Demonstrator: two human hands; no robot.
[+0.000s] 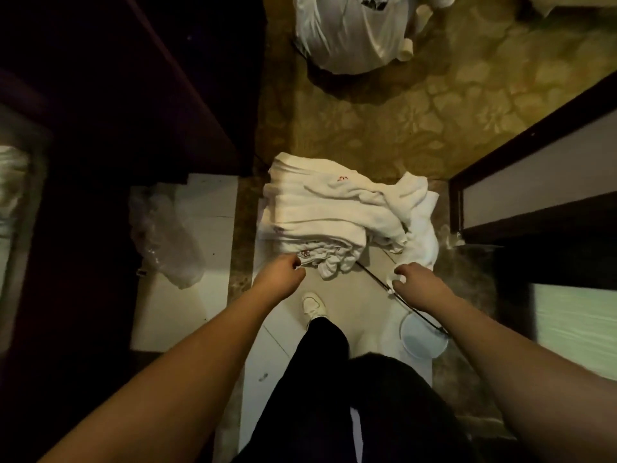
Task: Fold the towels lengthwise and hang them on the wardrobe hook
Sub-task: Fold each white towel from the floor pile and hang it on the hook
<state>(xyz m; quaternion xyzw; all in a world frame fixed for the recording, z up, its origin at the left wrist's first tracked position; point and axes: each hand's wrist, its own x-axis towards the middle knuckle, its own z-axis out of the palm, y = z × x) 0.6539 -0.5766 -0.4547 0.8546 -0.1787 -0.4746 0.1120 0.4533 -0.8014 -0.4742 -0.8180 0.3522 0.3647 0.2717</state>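
A pile of white towels (334, 212) with small red marks lies on the floor in front of me. My left hand (283, 272) is at the pile's near left edge, fingers curled and pinching a towel corner. My right hand (414, 279) is at the pile's near right side and grips a bit of white towel cloth that trails from the crumpled towel (420, 228) on the right. No hook is in view.
A dark wardrobe (133, 95) stands to the left. A clear plastic bag (163, 238) lies on the white tile. A full white bag (350, 31) sits on the carpet ahead. A round white lid (424, 339) and a thin dark rod (400, 295) lie near my feet. A dark-framed door (534, 182) is on the right.
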